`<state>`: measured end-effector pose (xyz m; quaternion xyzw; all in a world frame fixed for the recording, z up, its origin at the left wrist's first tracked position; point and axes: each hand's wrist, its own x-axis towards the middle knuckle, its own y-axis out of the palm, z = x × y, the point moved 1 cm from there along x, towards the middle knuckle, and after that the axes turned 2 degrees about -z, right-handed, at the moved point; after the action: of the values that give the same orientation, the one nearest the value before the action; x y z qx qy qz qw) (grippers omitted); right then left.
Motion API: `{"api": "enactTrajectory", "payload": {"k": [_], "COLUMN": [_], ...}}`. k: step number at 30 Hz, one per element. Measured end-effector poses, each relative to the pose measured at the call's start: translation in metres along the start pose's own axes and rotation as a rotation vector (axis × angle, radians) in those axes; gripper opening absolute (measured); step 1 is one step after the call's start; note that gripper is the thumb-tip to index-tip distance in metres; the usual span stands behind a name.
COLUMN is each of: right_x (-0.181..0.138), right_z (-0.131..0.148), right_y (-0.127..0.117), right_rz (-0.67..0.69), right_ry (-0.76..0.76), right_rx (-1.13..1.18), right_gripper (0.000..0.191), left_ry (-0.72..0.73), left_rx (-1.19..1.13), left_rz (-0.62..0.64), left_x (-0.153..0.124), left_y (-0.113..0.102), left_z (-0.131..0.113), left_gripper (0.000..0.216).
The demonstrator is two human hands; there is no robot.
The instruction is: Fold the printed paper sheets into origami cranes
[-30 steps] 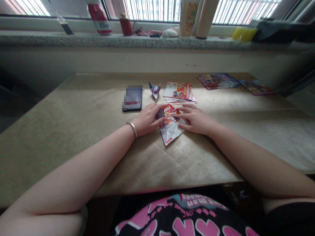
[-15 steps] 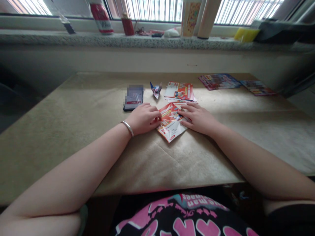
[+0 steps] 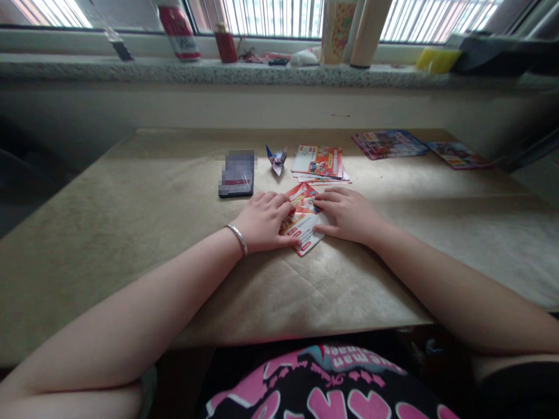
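Observation:
A folded sheet of printed paper [image 3: 308,224], red above and white below, lies in a diamond shape on the table with one corner toward me. My left hand [image 3: 269,222] rests on its left side, fingers reaching over the red part and the thumb stretched out along the lower edge. From the right, my right hand [image 3: 345,214] lays its fingertips on the paper's right edge, thumb apart from the fingers. Both hands are open and press on the paper, partly covering its side corners. Just beyond stands a small folded paper crane [image 3: 277,160].
A phone [image 3: 238,174] lies behind my left hand. Behind the folded paper is a stack of red and white printed sheets [image 3: 318,162]. More printed sheets [image 3: 388,144] lie at the back right. A can [image 3: 180,32] and other items stand on the windowsill [image 3: 262,74].
My left hand has moved a little right and toward me, further over the paper, and its thumb is now stretched out. My right hand has shifted slightly left.

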<state>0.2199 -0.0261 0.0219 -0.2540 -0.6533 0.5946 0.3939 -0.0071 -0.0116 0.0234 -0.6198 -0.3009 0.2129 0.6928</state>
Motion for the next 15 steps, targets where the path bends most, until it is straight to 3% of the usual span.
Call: {"api": "enactTrajectory", "payload": {"k": [8, 15], "right_x": [-0.002, -0.004], "right_z": [0.000, -0.019], "right_y": [0.000, 0.000], "right_rz": [0.046, 0.014], "right_ry": [-0.063, -0.187], "right_rx": [0.095, 0.153], "right_gripper": [0.085, 0.065], "left_ry": [0.062, 0.185], "left_rx": [-0.051, -0.159], "left_rz": [0.018, -0.004], "left_x": [0.001, 0.002], "left_y": [0.000, 0.001], "left_z": [0.006, 0.033], "left_gripper": [0.088, 0.069]}}
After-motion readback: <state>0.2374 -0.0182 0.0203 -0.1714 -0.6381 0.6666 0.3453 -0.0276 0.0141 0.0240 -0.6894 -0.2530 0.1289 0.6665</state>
